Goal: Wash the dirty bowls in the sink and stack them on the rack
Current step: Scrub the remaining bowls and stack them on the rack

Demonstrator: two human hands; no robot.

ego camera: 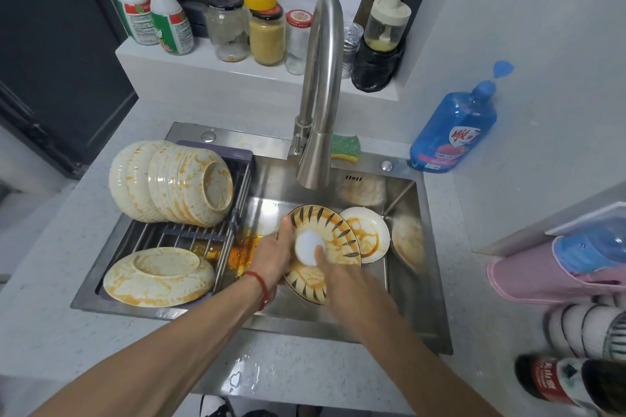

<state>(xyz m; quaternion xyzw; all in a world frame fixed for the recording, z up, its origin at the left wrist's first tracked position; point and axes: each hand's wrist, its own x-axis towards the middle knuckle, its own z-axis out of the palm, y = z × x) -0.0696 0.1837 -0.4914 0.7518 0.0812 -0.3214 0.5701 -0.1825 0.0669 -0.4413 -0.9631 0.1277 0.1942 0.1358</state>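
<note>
My left hand (275, 256) grips the left rim of a leaf-patterned bowl (333, 230), held upside down over the steel sink (430, 267) and streaked with orange sauce. My right hand (342, 276) lies on the bowl's underside, a finger touching its white foot ring. Behind it a white bowl (367, 234) with orange smears leans in the sink. On the rack (189, 237) across the sink's left half, a row of stained cream bowls (169, 179) rests on edge. One larger stained bowl (157, 276) lies upside down at the rack's front.
The curved faucet (318, 88) hangs over the sink, no water visible. A green sponge (345, 147) sits behind it, a blue soap bottle (452, 129) to the right. Jars and spray bottles line the ledge. Stacked bowls (589, 332) and a dark bottle (559, 379) stand at right.
</note>
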